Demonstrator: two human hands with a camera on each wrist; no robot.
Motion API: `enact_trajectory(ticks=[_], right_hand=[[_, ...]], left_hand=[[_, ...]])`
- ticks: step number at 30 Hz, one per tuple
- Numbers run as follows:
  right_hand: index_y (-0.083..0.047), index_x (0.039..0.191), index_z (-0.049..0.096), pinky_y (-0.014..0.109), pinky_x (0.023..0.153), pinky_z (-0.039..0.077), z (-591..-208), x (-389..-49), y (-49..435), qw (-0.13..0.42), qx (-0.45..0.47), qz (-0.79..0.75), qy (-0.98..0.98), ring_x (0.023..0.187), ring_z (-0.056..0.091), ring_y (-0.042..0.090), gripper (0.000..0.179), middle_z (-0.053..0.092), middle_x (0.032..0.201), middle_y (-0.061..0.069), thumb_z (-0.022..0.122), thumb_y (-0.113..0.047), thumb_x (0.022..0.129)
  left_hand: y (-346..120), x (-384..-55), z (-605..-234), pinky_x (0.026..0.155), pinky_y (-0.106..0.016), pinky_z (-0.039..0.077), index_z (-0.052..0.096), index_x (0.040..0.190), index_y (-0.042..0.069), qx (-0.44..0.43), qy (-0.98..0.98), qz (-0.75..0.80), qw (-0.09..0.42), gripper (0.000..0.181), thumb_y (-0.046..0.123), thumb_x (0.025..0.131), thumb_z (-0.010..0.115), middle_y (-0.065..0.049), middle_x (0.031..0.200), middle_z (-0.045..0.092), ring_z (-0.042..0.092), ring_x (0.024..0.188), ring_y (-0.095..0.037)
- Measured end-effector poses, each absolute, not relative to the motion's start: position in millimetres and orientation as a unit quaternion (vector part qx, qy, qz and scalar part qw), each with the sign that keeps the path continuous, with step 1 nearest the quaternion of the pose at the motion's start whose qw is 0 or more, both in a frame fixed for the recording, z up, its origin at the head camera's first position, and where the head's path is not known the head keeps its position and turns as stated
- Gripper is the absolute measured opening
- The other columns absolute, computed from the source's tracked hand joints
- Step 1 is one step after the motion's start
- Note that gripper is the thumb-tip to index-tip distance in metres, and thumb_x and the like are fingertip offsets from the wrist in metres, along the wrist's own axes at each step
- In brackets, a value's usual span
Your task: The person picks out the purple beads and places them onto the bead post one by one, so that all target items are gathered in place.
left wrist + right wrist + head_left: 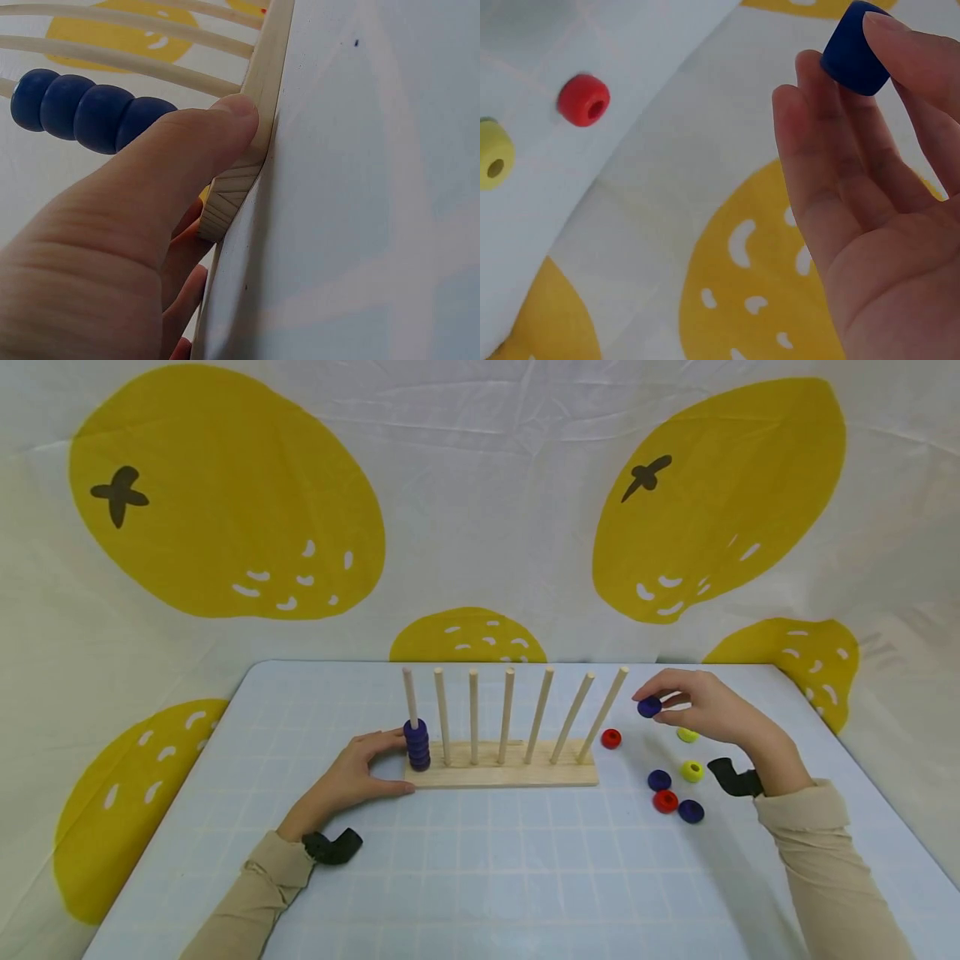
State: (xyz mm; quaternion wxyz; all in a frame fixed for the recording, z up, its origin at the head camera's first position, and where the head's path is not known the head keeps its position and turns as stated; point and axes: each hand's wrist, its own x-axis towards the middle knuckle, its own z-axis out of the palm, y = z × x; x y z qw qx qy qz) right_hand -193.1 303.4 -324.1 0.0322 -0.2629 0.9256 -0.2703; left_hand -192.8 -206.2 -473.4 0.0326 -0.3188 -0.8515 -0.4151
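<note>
Head: our left hand (352,770) grips the rack (517,775) at one end, blue stack (417,746) right beside it; our right hand (701,702), well apart, pinches a blue bead (649,707) past the other end, loose beads (665,802) below. Left wrist: our thumb (187,146) presses the base. Right wrist: bead clamped, red bead (577,97) off our fingertips (786,105).

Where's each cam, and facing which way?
Head: worn on head, facing forward and down at the rack; left hand, right hand and sleeves show.
Left wrist: worn there, facing left hand holding rack's end.
Right wrist: worn there, facing right hand pinching blue bead.
Head and left wrist share the rack and left hand.
</note>
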Motion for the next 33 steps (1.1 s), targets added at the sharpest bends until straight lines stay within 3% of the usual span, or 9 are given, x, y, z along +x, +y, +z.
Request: enact_trajectory(ticks=[4,11,24,33], right_hand=[[-0.008,0.111,0.071,0.049,0.088,0.054,-310,-194,298,0.026,-0.281,-0.264,0.922,0.093,0.063,0.018,0.032,0.067,0.105,0.000,0.072,0.009,0.084],[-0.004,0.113,0.070,0.051,0.091,0.053,-285,-197,286,0.043,-0.285,-0.251,0.924,0.103,0.062,0.026,0.032,0.067,0.112,0.007,0.069,0.012,0.085],[-0.007,0.112,0.071,0.046,0.087,0.056,-231,-201,258,0.028,-0.304,-0.199,0.931,0.100,0.066,0.026,0.030,0.067,0.111,0.005,0.069,0.009,0.087],[-0.009,0.113,0.072,0.045,0.088,0.055,-203,-200,235,-0.026,-0.337,-0.199,0.920,0.100,0.064,0.022,0.032,0.067,0.109,0.002,0.069,0.009,0.086]], left_hand=[[-206,-192,-473,0.109,-0.058,0.033,0.068,0.126,0.014,-0.315,-0.854,-0.413,0.030,0.063,0.030,0.070,0.092,-0.006,0.137,0.061,0.050,0.132,-0.031],[-206,-192,-472,0.109,-0.058,0.033,0.067,0.127,0.014,-0.307,-0.858,-0.411,0.024,0.064,0.030,0.070,0.092,-0.007,0.139,0.059,0.049,0.132,-0.032],[-206,-192,-473,0.110,-0.058,0.032,0.067,0.128,0.016,-0.307,-0.858,-0.411,0.023,0.064,0.032,0.071,0.091,-0.007,0.140,0.058,0.049,0.133,-0.032],[-207,-192,-474,0.109,-0.059,0.032,0.067,0.127,0.014,-0.310,-0.857,-0.412,0.028,0.064,0.031,0.070,0.092,-0.007,0.138,0.060,0.049,0.132,-0.033]])
